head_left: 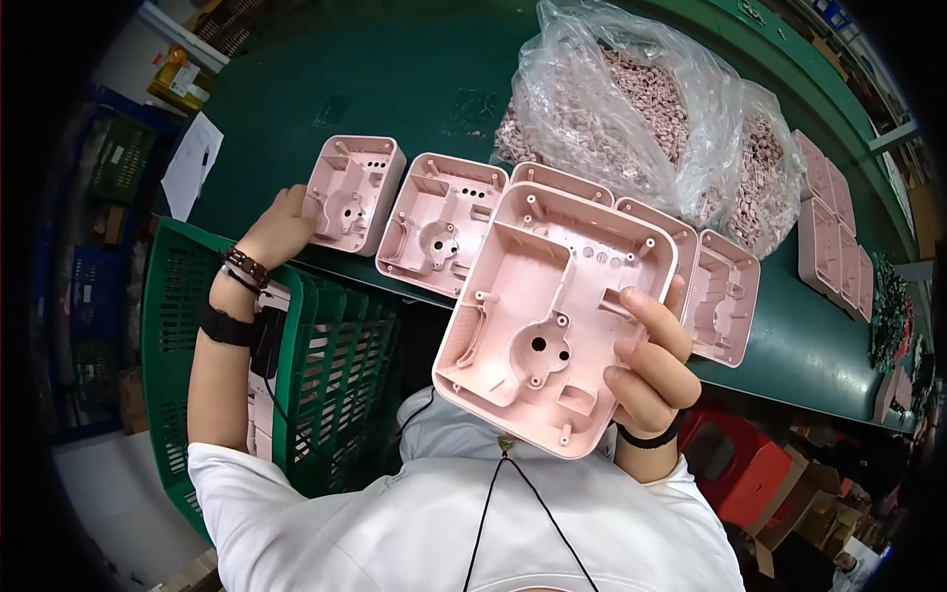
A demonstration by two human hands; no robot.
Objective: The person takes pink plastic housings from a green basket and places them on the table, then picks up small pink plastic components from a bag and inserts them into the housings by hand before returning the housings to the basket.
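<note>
My right hand (pixel 653 380) is closed on the right side of a pink plastic housing (pixel 518 271). It is held up close in front of my chest, its open side with posts, ribs and round holes facing up. My left hand (pixel 281 227) grips the left edge of a smaller-looking pink housing (pixel 340 187) at the table's near edge; some of its fingers are hidden. Between the two, a similar housing (pixel 424 232) lies on the green table (pixel 414 94). Behind and right of the raised housing are more pink housings (pixel 725 296), partly covered.
Large clear plastic bags (pixel 631 118) full of small pink pieces lie at the back of the table. Several pink housings (pixel 834 232) sit at the far right. Below my left arm is a green crate (pixel 335 365) with pink parts inside. A red stool (pixel 735 464) stands lower right.
</note>
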